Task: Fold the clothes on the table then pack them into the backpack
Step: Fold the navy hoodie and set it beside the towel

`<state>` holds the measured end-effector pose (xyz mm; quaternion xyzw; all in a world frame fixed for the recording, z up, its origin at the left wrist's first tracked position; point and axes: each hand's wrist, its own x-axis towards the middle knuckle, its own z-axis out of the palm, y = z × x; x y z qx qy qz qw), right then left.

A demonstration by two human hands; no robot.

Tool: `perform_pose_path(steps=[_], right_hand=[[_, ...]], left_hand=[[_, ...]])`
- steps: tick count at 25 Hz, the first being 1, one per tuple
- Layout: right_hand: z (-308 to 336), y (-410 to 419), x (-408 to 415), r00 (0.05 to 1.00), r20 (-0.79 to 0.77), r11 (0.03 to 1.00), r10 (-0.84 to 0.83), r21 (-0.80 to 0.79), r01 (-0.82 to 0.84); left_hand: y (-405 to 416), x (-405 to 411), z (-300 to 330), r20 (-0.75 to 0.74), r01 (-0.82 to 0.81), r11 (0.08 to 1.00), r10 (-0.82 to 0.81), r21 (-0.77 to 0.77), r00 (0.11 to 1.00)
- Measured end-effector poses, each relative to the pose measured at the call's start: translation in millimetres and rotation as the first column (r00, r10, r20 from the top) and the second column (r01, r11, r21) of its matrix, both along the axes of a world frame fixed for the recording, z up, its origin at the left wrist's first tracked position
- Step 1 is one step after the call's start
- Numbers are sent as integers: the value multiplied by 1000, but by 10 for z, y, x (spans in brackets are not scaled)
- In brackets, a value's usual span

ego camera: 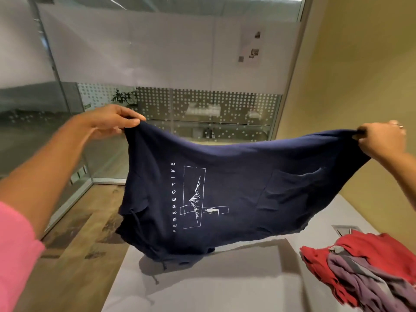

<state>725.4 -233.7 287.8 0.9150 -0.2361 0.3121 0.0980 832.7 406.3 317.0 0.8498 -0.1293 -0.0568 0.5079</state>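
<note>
A navy hoodie (236, 194) with a white "PERSPECTIVE" print and a front pocket hangs spread out sideways in the air above the grey table (213, 289). My left hand (110, 121) pinches its upper left corner. My right hand (380, 140) grips its upper right corner. Drawstrings dangle from the lower left part, near the tabletop. A heap of red and purple clothes (369, 269) lies on the table at the right. No backpack is in view.
A yellow wall runs along the right side of the table. Glass partitions with a dotted film stand ahead and to the left. Wooden floor shows left of the table. A metal cable hatch (343, 228) sits in the tabletop behind the clothes heap.
</note>
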Motion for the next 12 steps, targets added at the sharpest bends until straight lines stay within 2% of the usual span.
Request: perform_pose_path(steps=[2,3,5,6,8,12], right_hand=[[164,-19,-48,1000,11,999,-23,31,23],[235,-12,-70,1000,12,999,-21,48,21],[359,15,-78,1000,-1,995,-2,101,2],[407,32,-72,1000,1,991,6,132,-6],[470,56,-59,1000,23,982,11,189,-15],[532,107,-64,998,46,962,48,266,-59]], left_hand=[[-5,-11,209,105,-29,997,21,78,994],[-32,-14,295,224,-94,980,53,173,973],[-124,-17,425,488,-305,901,125,308,864],[-175,-12,471,574,-391,867,158,308,803],[-258,11,540,656,-463,851,204,249,727],[-314,132,556,723,-526,827,239,198,648]])
